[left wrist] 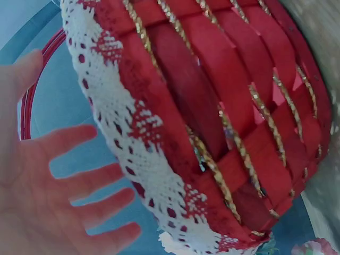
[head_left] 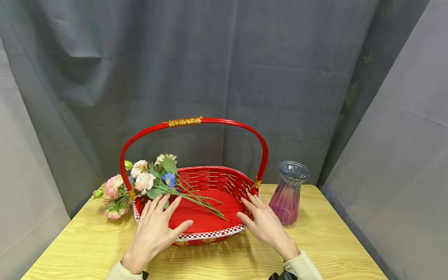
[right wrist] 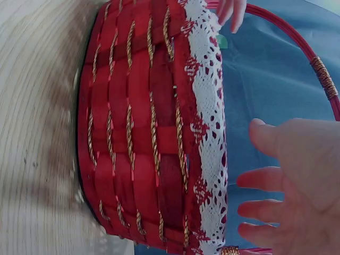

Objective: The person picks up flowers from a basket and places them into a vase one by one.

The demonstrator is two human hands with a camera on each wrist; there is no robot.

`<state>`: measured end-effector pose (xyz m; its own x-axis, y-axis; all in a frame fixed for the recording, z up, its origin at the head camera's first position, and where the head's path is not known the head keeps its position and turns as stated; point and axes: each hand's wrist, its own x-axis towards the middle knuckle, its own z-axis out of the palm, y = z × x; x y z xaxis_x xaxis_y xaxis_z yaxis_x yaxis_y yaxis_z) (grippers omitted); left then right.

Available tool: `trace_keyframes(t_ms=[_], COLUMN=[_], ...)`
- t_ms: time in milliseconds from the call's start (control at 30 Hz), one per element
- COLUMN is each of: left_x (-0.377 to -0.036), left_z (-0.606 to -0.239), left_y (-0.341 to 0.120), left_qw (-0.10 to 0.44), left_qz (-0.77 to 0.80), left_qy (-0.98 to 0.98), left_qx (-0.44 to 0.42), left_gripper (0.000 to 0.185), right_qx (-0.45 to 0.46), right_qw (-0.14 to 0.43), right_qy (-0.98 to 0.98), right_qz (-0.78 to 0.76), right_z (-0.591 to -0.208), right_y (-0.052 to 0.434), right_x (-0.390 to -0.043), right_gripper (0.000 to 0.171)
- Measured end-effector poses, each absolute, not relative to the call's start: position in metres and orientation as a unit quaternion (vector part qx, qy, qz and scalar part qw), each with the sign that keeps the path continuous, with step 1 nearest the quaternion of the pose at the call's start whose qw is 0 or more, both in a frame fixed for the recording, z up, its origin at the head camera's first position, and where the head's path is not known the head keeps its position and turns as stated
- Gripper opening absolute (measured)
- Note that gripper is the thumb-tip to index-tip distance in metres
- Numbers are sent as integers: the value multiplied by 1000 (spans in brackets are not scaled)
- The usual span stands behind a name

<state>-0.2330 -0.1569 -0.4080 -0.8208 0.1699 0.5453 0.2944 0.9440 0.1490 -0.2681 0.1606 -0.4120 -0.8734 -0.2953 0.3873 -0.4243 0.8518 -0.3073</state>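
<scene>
A red woven basket (head_left: 210,235) with white lace trim and a tall arched handle stands on the table. My left hand (head_left: 154,229) is spread over the basket's front left rim, with straight fingers and nothing held. Over the front right side hovers my right hand (head_left: 264,221), its fingers likewise apart and holding nothing. Artificial flowers (head_left: 144,182) in cream, white and blue lie across the basket's left rim, their green stems (head_left: 206,204) reaching inside. In the left wrist view the left palm (left wrist: 48,202) shows beside the lace; whether fingertips touch the basket I cannot tell.
A blue-to-pink glass vase (head_left: 287,194) stands upright to the right of the basket. Pink flowers (head_left: 114,190) lie outside the basket on the left. Behind the wooden table (head_left: 332,241) hangs a grey curtain (head_left: 297,97).
</scene>
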Motion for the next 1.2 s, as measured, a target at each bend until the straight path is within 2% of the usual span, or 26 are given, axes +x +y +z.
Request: trace_keyframes(t_ms=[233,567,800,933,1200], left_x=[-228,-222,-221,-218,-211], left_z=[-417,-429,-436,-438,-442], left_y=[-160,-166,-170,-172,-172], left_qw=[304,298,347,366,374], left_qz=[-100,-119,-118,-124,-93], left_qy=[-935,-924,-898,-892,-899], left_qx=[-154,-208,-245,-234,-211], left_gripper=[61,48,32,27,30], right_qx=[173,167,172,179,165], right_qw=[172,201,211,205,167], right_qy=[-938,-924,-921,-917,-912], right_qz=[245,279,279,291,337], right_z=[-416,-424,-422,-419,-414], right_y=[157,149,139,132,121], right_x=[-275,-287,-292,-294,-302], right_gripper=[48,39,34,32,32])
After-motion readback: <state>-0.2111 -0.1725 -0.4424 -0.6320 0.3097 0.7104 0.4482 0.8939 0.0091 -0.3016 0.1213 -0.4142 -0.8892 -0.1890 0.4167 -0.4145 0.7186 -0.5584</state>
